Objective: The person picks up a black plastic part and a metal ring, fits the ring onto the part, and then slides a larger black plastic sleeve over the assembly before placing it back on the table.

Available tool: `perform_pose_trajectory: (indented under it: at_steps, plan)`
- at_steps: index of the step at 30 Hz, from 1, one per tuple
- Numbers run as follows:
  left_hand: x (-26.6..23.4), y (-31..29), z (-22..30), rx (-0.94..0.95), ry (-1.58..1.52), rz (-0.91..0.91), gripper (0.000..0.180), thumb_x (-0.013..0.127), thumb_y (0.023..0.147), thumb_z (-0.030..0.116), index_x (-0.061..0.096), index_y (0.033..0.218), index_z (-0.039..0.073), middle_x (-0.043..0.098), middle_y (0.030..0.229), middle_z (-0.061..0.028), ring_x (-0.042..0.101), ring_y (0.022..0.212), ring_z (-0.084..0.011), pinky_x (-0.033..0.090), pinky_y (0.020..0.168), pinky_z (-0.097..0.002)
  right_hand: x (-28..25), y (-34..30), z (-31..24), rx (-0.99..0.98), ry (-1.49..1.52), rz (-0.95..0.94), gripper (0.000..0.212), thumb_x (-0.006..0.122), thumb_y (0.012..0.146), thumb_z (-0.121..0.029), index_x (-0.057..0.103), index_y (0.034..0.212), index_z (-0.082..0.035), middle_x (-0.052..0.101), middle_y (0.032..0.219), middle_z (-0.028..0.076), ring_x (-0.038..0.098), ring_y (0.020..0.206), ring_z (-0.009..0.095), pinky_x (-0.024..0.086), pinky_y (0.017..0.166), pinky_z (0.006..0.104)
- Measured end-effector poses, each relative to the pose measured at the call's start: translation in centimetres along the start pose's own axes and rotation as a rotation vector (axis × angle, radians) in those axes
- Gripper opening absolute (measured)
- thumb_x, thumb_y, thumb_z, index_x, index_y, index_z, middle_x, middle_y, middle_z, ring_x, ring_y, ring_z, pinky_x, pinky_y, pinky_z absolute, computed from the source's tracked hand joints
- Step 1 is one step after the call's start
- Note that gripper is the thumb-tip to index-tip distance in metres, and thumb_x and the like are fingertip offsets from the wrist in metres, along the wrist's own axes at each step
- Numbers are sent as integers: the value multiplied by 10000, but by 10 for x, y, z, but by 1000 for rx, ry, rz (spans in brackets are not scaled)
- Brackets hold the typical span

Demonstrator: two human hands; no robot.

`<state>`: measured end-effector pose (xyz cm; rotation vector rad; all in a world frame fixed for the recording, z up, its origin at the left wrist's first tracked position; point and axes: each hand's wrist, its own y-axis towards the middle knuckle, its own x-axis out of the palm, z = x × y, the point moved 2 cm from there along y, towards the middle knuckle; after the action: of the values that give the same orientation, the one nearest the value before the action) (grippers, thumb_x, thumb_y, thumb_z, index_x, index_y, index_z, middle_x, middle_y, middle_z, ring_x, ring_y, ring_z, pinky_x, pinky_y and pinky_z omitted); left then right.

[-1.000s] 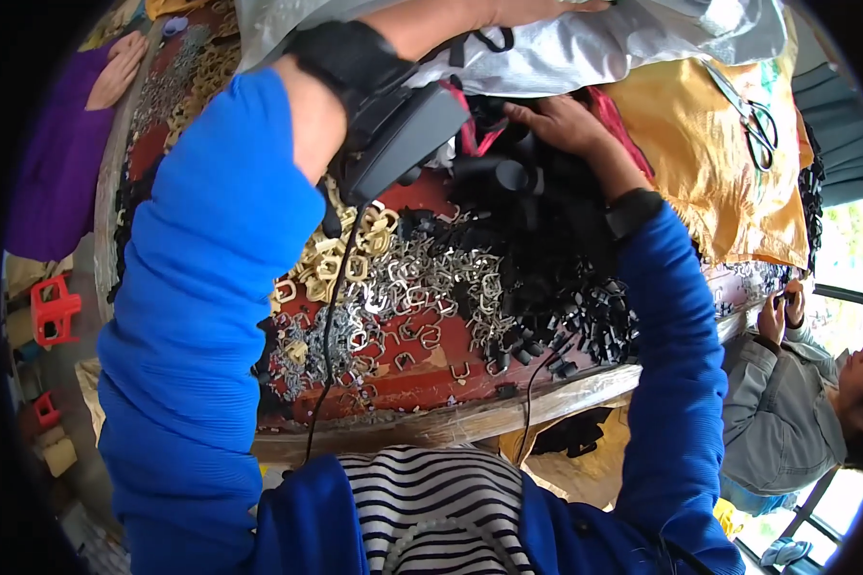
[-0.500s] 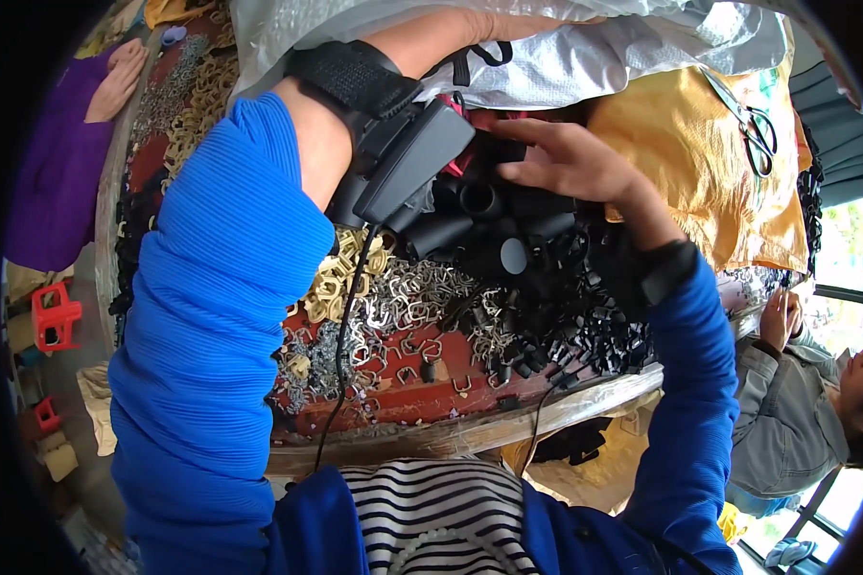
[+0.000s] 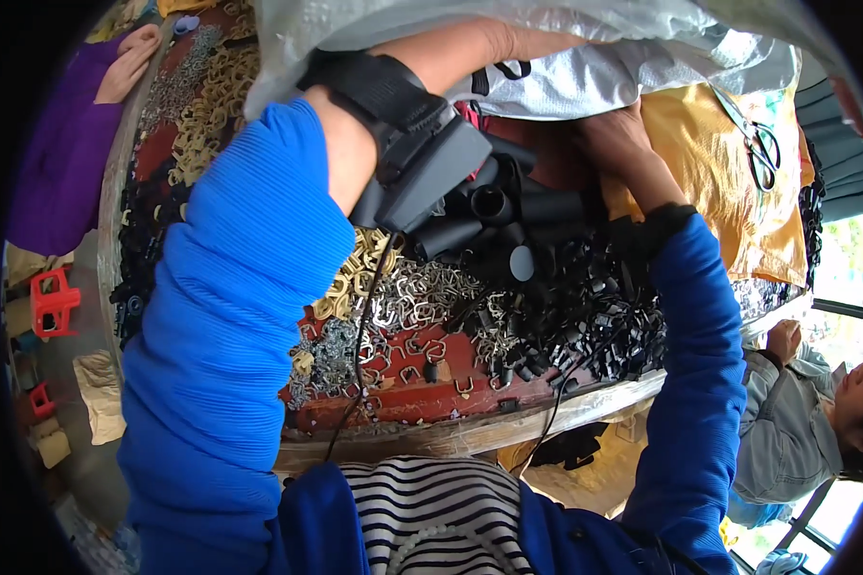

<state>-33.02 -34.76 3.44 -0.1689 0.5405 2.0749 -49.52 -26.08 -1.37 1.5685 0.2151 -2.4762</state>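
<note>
My left arm stretches across the table's far side, and my left hand (image 3: 539, 42) disappears under a clear plastic sheet (image 3: 340, 34) at the top edge. Its fingers are hidden. At the lower edge of a white woven sack (image 3: 571, 81), my right hand (image 3: 616, 139) touches or tucks under the fabric; its fingers are mostly out of sight. Below both hands lie several black cylindrical parts (image 3: 551, 208), some with open round ends. A black device (image 3: 441, 177) with a cable is strapped to my left forearm.
Small black pieces (image 3: 594, 331), silver metal buckles (image 3: 412, 297) and cream-coloured buckles (image 3: 350, 278) are heaped on the red tabletop (image 3: 451, 383). Scissors (image 3: 759, 144) lie on a yellow sack (image 3: 705, 172) at right. A purple-sleeved person (image 3: 67, 163) sits left, another person (image 3: 801, 412) right.
My right hand has moved from above the black cylinders, away and to the right, to the white sack's edge. My left arm has shifted slightly right.
</note>
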Motion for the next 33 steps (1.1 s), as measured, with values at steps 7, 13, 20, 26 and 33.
perform_pose_trajectory:
  at_steps: [7,13,20,26,33]
  plan:
    - [9,-23,7,-209,-202,85,384,529,757,344,533,1053,100,532,1029,-34,465,913,-127,319,819,-224,-40,-35,2,-180,296,293,47,514,644,-109,496,685,-98,512,783,63,456,866,262,284,676,373]
    - [53,-40,90,89,264,40,460,533,713,311,463,1091,58,501,1053,-146,479,972,-256,365,837,-318,-62,-81,6,-50,360,326,139,520,615,-81,528,754,-91,519,827,78,452,888,268,306,716,381]
    - [93,-97,115,30,455,-248,312,564,668,163,530,918,-20,376,1163,-204,442,1003,-307,362,855,-335,-81,-112,-17,-31,449,317,244,534,640,-130,560,881,-110,524,865,82,468,856,270,311,736,391]
    - [82,-145,137,-16,437,-129,296,566,689,196,538,873,-33,391,1133,-202,431,1013,-314,365,847,-339,-90,-136,-29,31,473,287,264,535,653,-157,548,911,-100,525,873,110,476,842,284,328,739,402]
    - [68,-289,163,-322,-21,229,186,533,767,133,523,883,-11,555,688,-63,533,619,-82,426,576,-235,-123,-180,-74,61,566,211,242,536,672,-134,533,897,-45,528,831,139,502,783,303,390,667,361]
